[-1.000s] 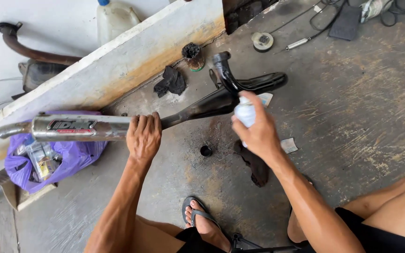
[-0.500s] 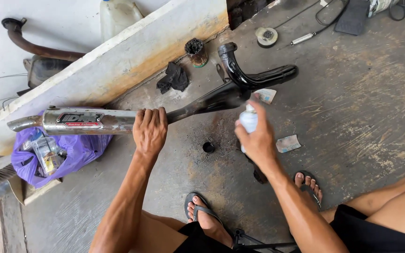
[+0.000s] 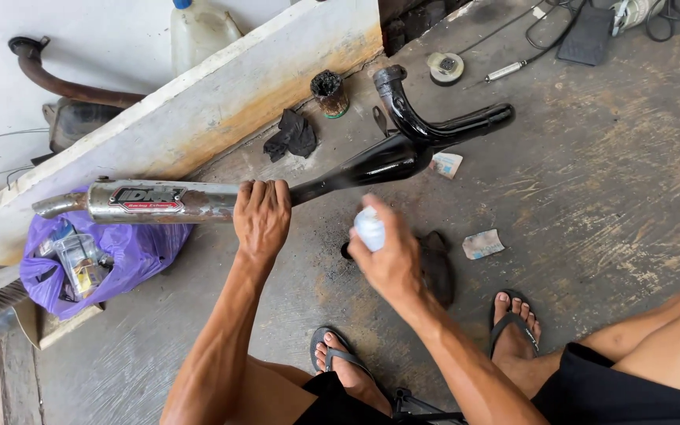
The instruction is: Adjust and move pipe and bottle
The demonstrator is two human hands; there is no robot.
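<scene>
A motorcycle exhaust pipe lies level above the concrete floor: a silver muffler [image 3: 159, 201] at the left joined to a glossy black bent pipe [image 3: 403, 149] at the right. My left hand [image 3: 261, 219] grips the muffler where silver meets black. My right hand [image 3: 387, 256] holds a small white spray can [image 3: 369, 228], its top aimed at the black section, a short way below the pipe. A faint mist hangs near the black part.
A purple plastic bag [image 3: 123, 260] of small parts sits under the muffler. A black rag [image 3: 293, 134], a dirty brush cup [image 3: 329, 93], a tape roll [image 3: 445, 67], a screwdriver [image 3: 505, 71] and sandpaper scraps [image 3: 482, 244] lie around. A white ledge [image 3: 198, 102] runs along the left. My sandalled feet [image 3: 513, 323] are below.
My right hand with the can has dropped away from the black pipe, down and to the left. My left hand keeps its grip on the muffler. My right foot has come into view.
</scene>
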